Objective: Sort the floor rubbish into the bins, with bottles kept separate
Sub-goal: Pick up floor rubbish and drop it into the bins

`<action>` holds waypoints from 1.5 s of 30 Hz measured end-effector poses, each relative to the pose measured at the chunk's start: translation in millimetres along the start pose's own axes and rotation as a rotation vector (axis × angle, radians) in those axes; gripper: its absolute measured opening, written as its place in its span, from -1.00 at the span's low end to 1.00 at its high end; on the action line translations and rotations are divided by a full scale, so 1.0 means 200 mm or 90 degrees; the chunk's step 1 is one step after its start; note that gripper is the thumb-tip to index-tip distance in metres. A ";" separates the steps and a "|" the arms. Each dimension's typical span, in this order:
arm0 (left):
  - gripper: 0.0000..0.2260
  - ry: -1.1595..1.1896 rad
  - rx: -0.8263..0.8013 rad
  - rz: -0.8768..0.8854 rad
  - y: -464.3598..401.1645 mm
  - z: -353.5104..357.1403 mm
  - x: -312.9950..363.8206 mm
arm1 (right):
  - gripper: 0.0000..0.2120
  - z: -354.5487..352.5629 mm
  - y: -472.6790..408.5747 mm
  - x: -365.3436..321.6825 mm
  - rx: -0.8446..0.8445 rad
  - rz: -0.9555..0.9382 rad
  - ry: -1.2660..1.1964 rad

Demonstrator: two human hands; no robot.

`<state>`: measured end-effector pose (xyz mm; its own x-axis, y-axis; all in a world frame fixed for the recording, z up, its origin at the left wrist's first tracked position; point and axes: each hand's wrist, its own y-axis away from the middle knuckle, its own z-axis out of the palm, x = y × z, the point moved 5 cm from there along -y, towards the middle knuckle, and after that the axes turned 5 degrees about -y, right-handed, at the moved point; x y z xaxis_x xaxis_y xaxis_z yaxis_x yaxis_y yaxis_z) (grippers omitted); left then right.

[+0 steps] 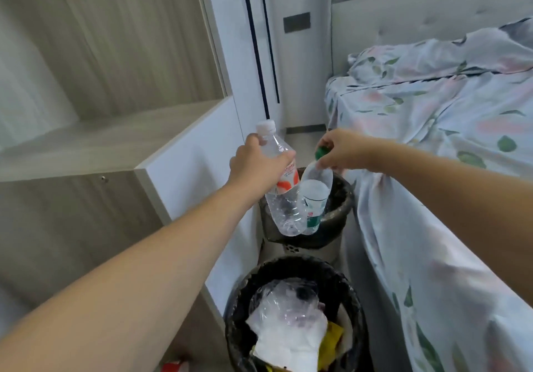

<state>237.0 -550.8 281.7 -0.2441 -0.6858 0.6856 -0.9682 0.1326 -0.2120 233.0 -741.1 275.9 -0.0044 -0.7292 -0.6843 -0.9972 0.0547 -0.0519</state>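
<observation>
My left hand (pixel 253 167) grips a clear plastic bottle (pixel 284 207) with a white cap and an orange-and-white label, held upright. My right hand (pixel 343 151) holds a second clear bottle (pixel 314 195) by its green-capped neck; it has a green-and-white label. Both bottles hang side by side, touching, right above the far bin (pixel 339 198), which has a black liner. The near bin (pixel 245 314), also black-lined, holds clear plastic wrap, white paper and a yellow wrapper.
A wooden cabinet with a white side panel (pixel 184 170) stands on the left, close to both bins. A bed with a floral sheet (pixel 432 170) borders the bins on the right. A red scrap (pixel 173 367) lies on the floor at the bottom left.
</observation>
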 end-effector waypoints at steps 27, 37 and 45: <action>-0.60 -0.113 -0.163 -0.122 -1.08 1.28 -0.73 | -0.86 0.53 -0.80 0.78 -0.116 0.014 0.330; -0.61 -0.199 -0.249 -0.168 -1.18 1.47 -0.93 | -0.86 0.53 -0.85 0.80 -0.133 0.021 0.311; -0.65 -0.303 -0.249 -0.067 -1.17 1.41 -0.89 | -0.93 0.48 -0.85 0.77 -0.105 0.040 0.312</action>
<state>522.5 -661.7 12.7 -0.1830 -0.9411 0.2844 -0.9559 0.2379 0.1720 408.2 -797.6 110.3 -0.0597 -0.9638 -0.2597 -0.9922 0.0288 0.1211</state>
